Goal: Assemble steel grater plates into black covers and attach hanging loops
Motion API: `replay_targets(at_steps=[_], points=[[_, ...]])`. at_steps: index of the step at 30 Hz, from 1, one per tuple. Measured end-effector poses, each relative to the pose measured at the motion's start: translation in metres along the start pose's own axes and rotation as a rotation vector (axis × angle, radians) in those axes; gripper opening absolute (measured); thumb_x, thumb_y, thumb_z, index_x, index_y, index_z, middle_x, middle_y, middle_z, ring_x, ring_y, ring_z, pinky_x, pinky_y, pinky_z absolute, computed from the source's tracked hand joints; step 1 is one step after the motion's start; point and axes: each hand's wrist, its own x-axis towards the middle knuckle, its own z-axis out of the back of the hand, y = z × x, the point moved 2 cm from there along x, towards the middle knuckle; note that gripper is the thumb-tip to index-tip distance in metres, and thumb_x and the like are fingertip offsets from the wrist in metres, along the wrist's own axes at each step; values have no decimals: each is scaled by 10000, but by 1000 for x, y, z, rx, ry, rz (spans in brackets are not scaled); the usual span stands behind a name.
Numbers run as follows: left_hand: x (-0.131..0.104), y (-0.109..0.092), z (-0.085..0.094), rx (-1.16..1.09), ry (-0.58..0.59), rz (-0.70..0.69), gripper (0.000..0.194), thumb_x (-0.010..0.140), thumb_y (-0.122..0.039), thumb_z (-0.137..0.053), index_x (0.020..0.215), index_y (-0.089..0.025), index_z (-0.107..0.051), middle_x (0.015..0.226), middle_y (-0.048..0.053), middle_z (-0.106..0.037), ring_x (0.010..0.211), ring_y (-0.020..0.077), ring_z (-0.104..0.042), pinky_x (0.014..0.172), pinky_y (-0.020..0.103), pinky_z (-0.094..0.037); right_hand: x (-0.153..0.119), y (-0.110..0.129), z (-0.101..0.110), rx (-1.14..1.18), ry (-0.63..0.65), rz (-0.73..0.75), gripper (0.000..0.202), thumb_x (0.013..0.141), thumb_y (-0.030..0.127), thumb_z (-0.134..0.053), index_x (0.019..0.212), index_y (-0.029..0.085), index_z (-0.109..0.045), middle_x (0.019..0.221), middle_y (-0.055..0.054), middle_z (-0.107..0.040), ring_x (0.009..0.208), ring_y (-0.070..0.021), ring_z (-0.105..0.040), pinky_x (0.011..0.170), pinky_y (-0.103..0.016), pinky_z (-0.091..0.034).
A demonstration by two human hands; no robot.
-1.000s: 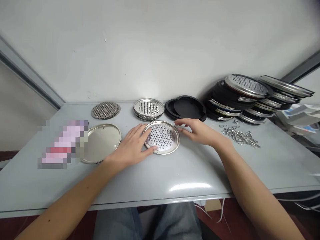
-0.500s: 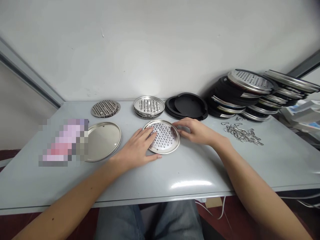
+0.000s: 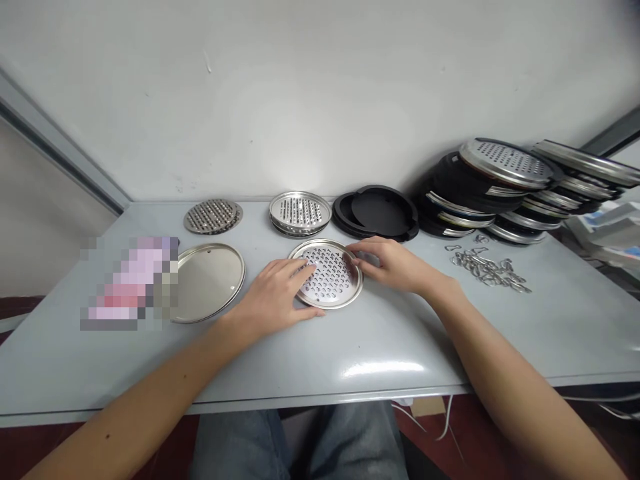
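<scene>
A round metal grater plate (image 3: 328, 275) lies flat on the table in front of me, its perforated face up and a raised rim round it. My left hand (image 3: 277, 297) rests at its left side. The fingertips lie over the left rim and the thumb points away along the table, so the hand is open. At the right rim is my right hand (image 3: 393, 263), palm down. Its fingers and thumb are spread a little and touch the rim, without closing round it. Left of my left hand lies a plain round metal plate (image 3: 207, 283).
At the back lie loose grater discs (image 3: 213, 215), stacked rimmed graters (image 3: 300, 213) and black round trays (image 3: 383, 212). Tall leaning stacks of black-based graters (image 3: 505, 163) stand at right, with a pile of metal clips (image 3: 493, 268) before them. A pixelated patch (image 3: 133, 280) covers something at left.
My left fingers have drawn slightly back and bunched closer at the grater plate's left rim. My right hand stays at the right rim, and the view has shifted very slightly.
</scene>
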Motion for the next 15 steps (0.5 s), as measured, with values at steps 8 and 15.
replay_targets(at_steps=[8, 15], points=[[5, 9, 22, -39, -61, 105, 723, 792, -569, -649, 1371, -184, -449, 1379, 117, -512, 1274, 300, -456, 1071, 467, -382, -1, 0, -6, 34, -53, 33, 360, 903, 276, -522, 1242, 174, -591, 1213, -137, -607, 1100, -274, -590, 948, -424, -484], [4, 9, 15, -38, -33, -3, 414, 871, -498, -584, 1122, -176, -659, 1155, 101, -662, 1186, 276, -522, 1038, 457, -406, 3, 13, -9, 55, -40, 169, 280, 901, 249, -533, 1140, 201, -673, 1160, -115, -659, 1088, -260, -586, 960, -448, -466]])
